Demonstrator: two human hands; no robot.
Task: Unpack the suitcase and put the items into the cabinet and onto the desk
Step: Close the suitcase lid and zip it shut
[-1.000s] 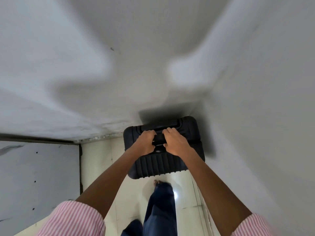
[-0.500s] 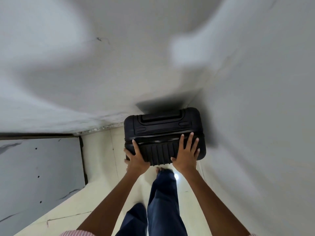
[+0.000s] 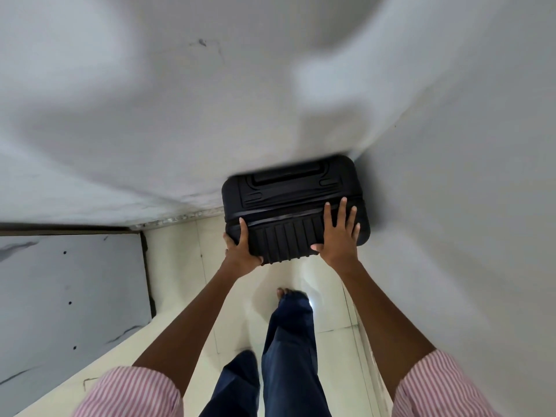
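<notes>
Down in the corner where 2 pale grey walls (image 3: 120, 130) meet, a black hard-shell suitcase (image 3: 288, 200) stands on a glossy cream tiled floor (image 3: 186, 281), its far side close against the corner. Its upper face shows a recessed pull handle (image 3: 285, 176) at the far edge. The ribbed face is turned toward the person.

Both arms reach forward and down to it. The left hand (image 3: 242, 251) grips the suitcase's near left corner: 1 finger lies straight up over the edge, the thumb runs along the bottom of the ribbed face, and the remaining fingers wrap round the side, out of sight. The right hand (image 3: 338, 236) lies flat on the near right part of the suitcase, fingers straight and spread wide, the palm on the ribs and the fingertips reaching over the seam onto the upper face. The suitcase sits between the 2 hands, touching both, with most of its body beyond them.

Below the hands, dark blue trousers (image 3: 288, 341) and the toes of a bare foot (image 3: 284, 291) stand on the tiles just short of the suitcase. Pink-and-white striped sleeves (image 3: 129, 392) end above the elbows. At left, a grey speckled panel (image 3: 69, 296) with a dark edge meets the floor, well apart from the suitcase.
</notes>
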